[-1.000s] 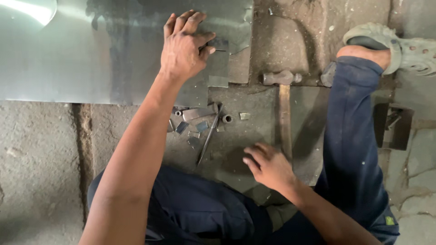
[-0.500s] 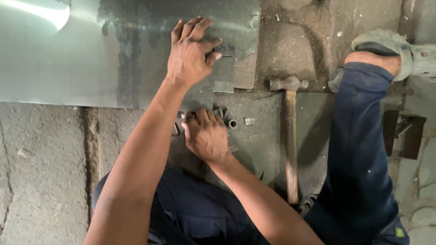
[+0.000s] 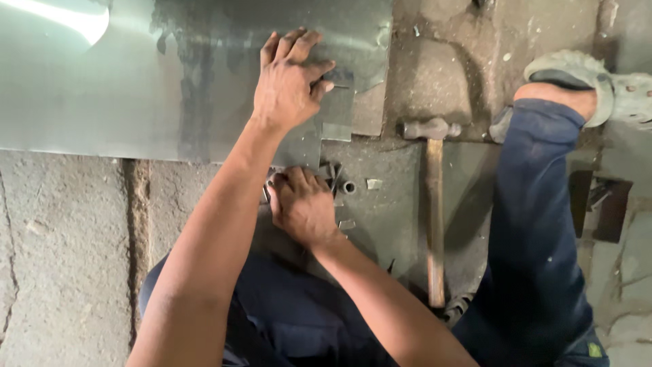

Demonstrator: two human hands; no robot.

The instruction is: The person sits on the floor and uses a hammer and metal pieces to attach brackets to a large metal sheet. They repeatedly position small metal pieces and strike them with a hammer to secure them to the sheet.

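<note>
Steel sheet [image 3: 170,75] lies flat on the concrete floor [image 3: 61,258], shiny, its notched near-right corner right under my left hand [image 3: 288,88]. That hand is spread, palm down, fingers splayed, pressing the sheet flat, holding nothing. Right hand [image 3: 302,207] sits just below the sheet's near edge, on the pile of small metal bits [image 3: 339,178]. Fingers are curled down into the pile, but I can't tell whether they pinch a piece yet, since the knuckles hide the tips.

Hammer [image 3: 433,204] lies to the right, head near the sheet's corner, wooden handle running back toward me, untouched and apart from both hands. Leg in blue trousers [image 3: 536,224] is stretched out beyond it, foot in a grey sandal [image 3: 584,85].

Risks as I judge them:
- Sheet edge and the cut notch look raw. Right hand works v. close to that edge, so a slip forward could mean a sliced finger.
- Scrap bits are sharp offcuts, and I'm groping by feel with bare skin, so a cut is likely if I grab fast.
- If left-hand pressure eases, the thin sheet may slide or spring up, and the lineup at the notch is lost.
- Hammer handle lies btw my knee and my leg, so a careless shift could kick it into the pile.
</note>
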